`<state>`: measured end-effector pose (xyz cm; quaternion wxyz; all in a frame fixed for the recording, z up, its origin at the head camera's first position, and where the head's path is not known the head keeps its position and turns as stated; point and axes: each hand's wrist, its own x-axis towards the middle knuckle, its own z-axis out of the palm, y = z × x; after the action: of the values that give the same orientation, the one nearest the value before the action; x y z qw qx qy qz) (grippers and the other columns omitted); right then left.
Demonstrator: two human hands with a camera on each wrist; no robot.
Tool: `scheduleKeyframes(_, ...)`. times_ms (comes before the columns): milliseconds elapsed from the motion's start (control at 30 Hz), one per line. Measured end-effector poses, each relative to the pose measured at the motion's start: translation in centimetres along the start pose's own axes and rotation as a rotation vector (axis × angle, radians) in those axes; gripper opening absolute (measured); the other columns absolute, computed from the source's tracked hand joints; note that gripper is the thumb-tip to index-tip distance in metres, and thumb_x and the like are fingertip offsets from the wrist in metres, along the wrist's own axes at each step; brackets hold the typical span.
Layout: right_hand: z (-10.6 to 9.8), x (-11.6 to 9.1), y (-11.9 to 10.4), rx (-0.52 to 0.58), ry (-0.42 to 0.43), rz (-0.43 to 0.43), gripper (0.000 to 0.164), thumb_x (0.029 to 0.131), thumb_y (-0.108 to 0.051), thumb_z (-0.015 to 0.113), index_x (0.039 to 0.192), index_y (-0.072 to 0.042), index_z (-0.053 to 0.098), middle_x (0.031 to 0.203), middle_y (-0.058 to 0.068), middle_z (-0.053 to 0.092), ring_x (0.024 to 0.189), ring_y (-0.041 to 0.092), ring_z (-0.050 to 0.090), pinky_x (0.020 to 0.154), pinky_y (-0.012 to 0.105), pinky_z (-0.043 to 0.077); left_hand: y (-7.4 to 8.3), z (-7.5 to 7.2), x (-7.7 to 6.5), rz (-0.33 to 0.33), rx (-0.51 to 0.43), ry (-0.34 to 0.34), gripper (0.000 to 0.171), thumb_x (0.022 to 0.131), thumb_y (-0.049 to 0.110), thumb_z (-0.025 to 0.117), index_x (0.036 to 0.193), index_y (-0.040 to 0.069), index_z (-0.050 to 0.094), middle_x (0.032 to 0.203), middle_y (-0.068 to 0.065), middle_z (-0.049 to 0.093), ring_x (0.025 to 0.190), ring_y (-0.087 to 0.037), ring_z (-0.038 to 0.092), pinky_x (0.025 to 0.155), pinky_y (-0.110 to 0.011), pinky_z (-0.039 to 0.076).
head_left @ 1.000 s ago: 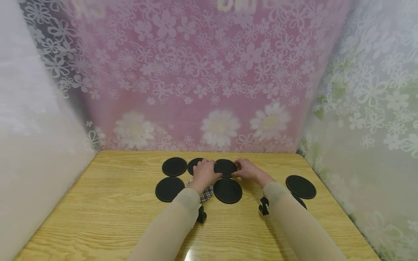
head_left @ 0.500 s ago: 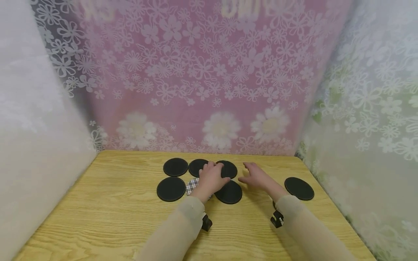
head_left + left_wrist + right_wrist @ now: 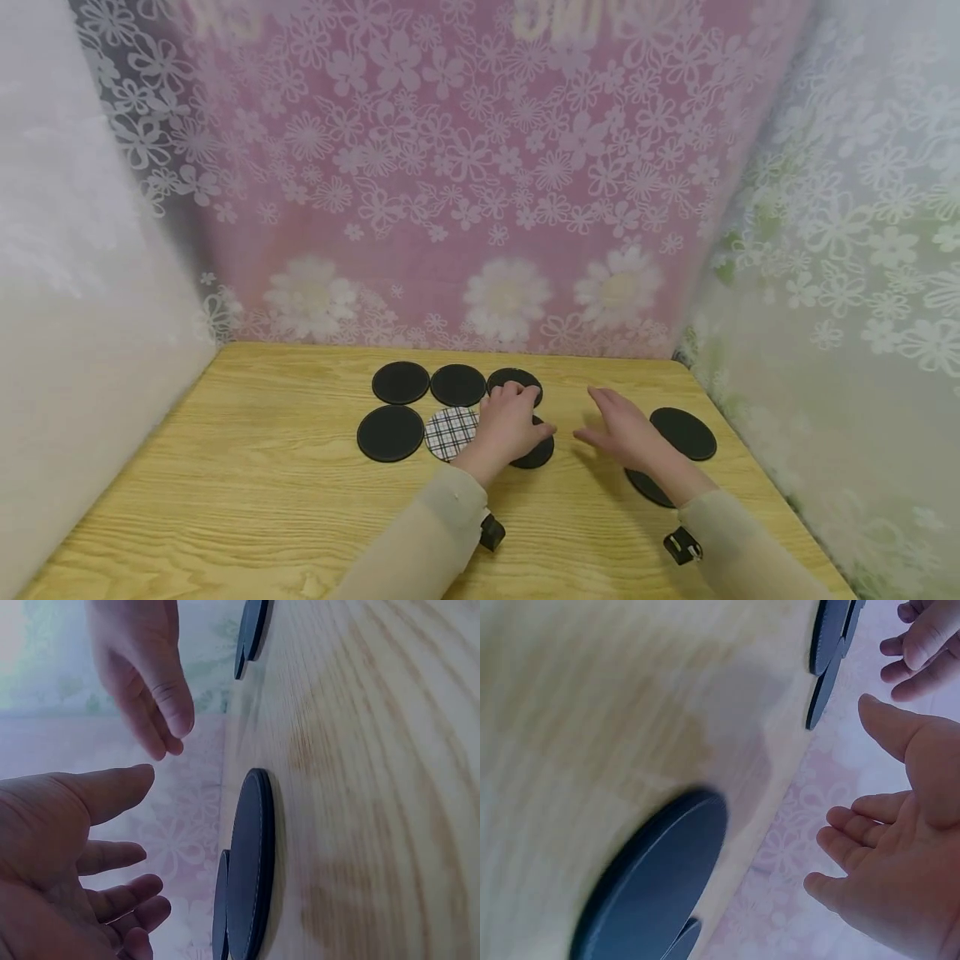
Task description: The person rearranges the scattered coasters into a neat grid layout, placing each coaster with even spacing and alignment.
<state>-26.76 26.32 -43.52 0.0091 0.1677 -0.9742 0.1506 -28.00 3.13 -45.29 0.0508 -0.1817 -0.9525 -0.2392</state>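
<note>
Two rows of round coasters lie on the wooden table. The far row holds three black ones: left (image 3: 401, 382), middle (image 3: 458, 385) and right (image 3: 514, 381). In the near row, a plaid coaster (image 3: 448, 432) lies between a black coaster (image 3: 391, 432) and another black coaster (image 3: 537, 452) partly hidden by my left hand (image 3: 508, 427). That hand hovers over the right end of the rows, fingers loose, holding nothing. Right of it, my right hand (image 3: 626, 427) is raised with thumb and fingers spread and nothing in them. Both wrist views show the hands above the coasters' level.
Two more black coasters lie to the right, one farther back (image 3: 684, 432) and one nearer (image 3: 647, 486), partly under my right forearm. Flowered cloth (image 3: 420, 275) hangs behind the wooden table (image 3: 225, 500), and pale sheets close off both sides.
Both hands have left the far-right black coaster. The left hand moved right and nearer, uncovering the plaid coaster and the middle far one; the right hand moved right toward the separate pair.
</note>
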Motion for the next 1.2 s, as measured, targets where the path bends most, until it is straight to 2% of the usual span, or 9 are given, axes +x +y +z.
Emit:
scheduleKeyframes(267, 0.2, -3.4, 2.6, 0.007, 0.045, 0.04, 0.092, 0.106, -0.044, 0.076, 0.163, 0.015, 0.034, 0.16, 0.044, 0.04, 0.143, 0.066, 0.043, 0.109, 0.076, 0.042, 0.9, 0.7, -0.1, 0.013, 0.037, -0.013, 0.068, 0.103, 0.053, 0.078, 0.16, 0.021, 0.06, 0.152, -0.008, 0.06, 0.138, -0.033, 0.054, 0.109, -0.057, 0.046)
scheduleKeyframes(500, 0.2, -5.7, 4.6, 0.071, 0.034, 0.114, 0.098, 0.106, -0.05, 0.073, 0.166, 0.013, 0.029, 0.165, 0.044, 0.032, 0.148, 0.068, 0.033, 0.11, 0.079, 0.038, 1.5, 1.1, -0.2, 0.017, 0.047, -0.033, 0.068, 0.103, 0.052, 0.078, 0.16, 0.021, 0.059, 0.152, -0.008, 0.059, 0.137, -0.033, 0.053, 0.11, -0.056, 0.045)
scheduleKeyframes(767, -0.2, -6.9, 6.3, 0.137, 0.022, 0.168, 0.099, 0.109, -0.049, 0.071, 0.168, 0.014, 0.022, 0.166, 0.046, 0.023, 0.148, 0.07, 0.029, 0.108, 0.08, 0.038, 2.6, 1.9, -0.5, 0.035, 0.057, -0.044, 0.067, 0.102, 0.055, 0.078, 0.158, 0.021, 0.061, 0.15, -0.006, 0.06, 0.134, -0.03, 0.054, 0.105, -0.05, 0.045)
scheduleKeyframes(967, -0.5, -7.5, 6.9, 0.218, 0.007, 0.198, 0.101, 0.11, -0.05, 0.067, 0.168, 0.015, 0.017, 0.168, 0.047, 0.016, 0.15, 0.07, 0.023, 0.111, 0.081, 0.035, 3.6, 3.1, -0.1, 0.033, 0.06, -0.051, 0.068, 0.101, 0.057, 0.079, 0.158, 0.024, 0.062, 0.149, -0.003, 0.061, 0.132, -0.028, 0.054, 0.106, -0.048, 0.045)
scheduleKeyframes(1200, -1.1, -8.3, 8.0, 0.251, 0.014, 0.235, 0.103, 0.111, -0.053, 0.065, 0.169, 0.015, 0.014, 0.168, 0.049, 0.012, 0.148, 0.073, 0.023, 0.109, 0.084, 0.034, 5.3, 4.2, 0.3, 0.027, 0.03, -0.074, 0.067, 0.098, 0.059, 0.081, 0.155, 0.027, 0.064, 0.146, 0.001, 0.063, 0.129, -0.024, 0.054, 0.107, -0.046, 0.044)
